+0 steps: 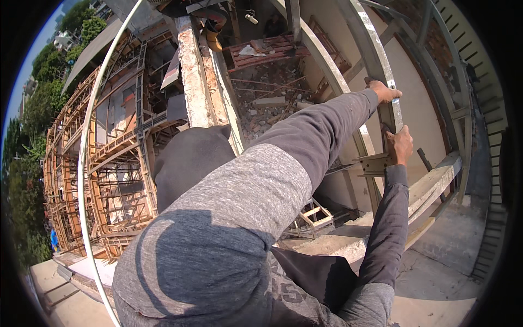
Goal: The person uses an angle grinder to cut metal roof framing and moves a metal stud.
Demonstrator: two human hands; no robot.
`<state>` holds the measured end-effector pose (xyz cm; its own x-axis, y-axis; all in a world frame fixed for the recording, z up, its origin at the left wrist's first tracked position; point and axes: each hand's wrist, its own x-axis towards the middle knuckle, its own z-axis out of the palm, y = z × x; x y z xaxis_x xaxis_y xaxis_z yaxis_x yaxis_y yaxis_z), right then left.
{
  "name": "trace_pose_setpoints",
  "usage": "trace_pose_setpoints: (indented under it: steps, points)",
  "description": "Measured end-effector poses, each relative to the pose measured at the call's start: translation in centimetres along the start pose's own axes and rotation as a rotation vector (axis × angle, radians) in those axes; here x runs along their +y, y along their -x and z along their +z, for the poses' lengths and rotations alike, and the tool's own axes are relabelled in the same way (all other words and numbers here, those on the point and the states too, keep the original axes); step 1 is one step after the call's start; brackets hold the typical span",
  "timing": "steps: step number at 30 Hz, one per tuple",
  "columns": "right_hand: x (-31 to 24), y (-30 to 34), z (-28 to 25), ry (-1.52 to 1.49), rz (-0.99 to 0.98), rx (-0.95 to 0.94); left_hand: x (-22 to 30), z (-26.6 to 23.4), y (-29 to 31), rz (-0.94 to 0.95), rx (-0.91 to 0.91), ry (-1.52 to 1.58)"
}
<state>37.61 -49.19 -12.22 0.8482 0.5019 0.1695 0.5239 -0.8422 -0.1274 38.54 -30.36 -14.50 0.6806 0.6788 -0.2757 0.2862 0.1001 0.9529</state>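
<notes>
A long grey metal beam (375,46) runs from the top of the view down to both of my hands. My left hand (383,91), at the end of an outstretched grey sleeve, is closed over the beam's edge. Just below it, my right hand (401,144) grips the same beam from its right side, thumb pointing up. Close to the right wrist is a metal bracket plate (375,163) with holes. The palms and some fingers are hidden.
Beneath the beams lies broken rubble (267,117). A chipped wall top (193,76) stands left of it. A rough concrete beam (436,180) crosses at right. Brown scaffolding (139,92) fills the left. A white cable or hose (83,163) curves down the left side.
</notes>
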Motion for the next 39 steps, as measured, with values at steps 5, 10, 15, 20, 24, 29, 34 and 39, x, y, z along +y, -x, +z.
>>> trace_pose_setpoints:
  steps: [5, 10, 15, 20, 24, 29, 34, 39]
  points:
    - [8.5, -0.4, 1.9, -0.050, -0.091, 0.032, -0.5, 2.6, 1.5, -0.049, -0.304, -0.415]
    - [6.1, -2.4, 2.8, -0.055, -0.313, 0.122, 1.4, 1.9, -1.2, 0.035, -0.232, -0.475]
    - [2.0, -0.2, 1.2, 0.045, -0.014, 0.000, 1.0, 0.2, 1.7, -0.017, -0.093, -0.335]
    - [1.0, 0.0, 0.2, 0.076, 0.013, 0.012, 1.2, -0.1, 3.1, -0.050, -0.057, -0.087]
    - [1.7, -0.4, 0.1, 0.067, 0.074, -0.011, 1.7, 0.7, 5.0, -0.133, -0.043, 0.076]
    - [0.2, 0.1, -0.7, 0.009, 0.089, -0.013, 1.1, 0.7, 4.5, -0.099, -0.010, 0.091]
    - [0.7, -0.1, -0.3, -0.020, 0.055, -0.002, 0.0, 0.9, 5.4, -0.041, 0.051, 0.157]
    - [1.3, 0.4, 0.3, -0.029, 0.057, 0.012, -0.2, -0.1, 8.7, -0.064, -0.010, 0.186]
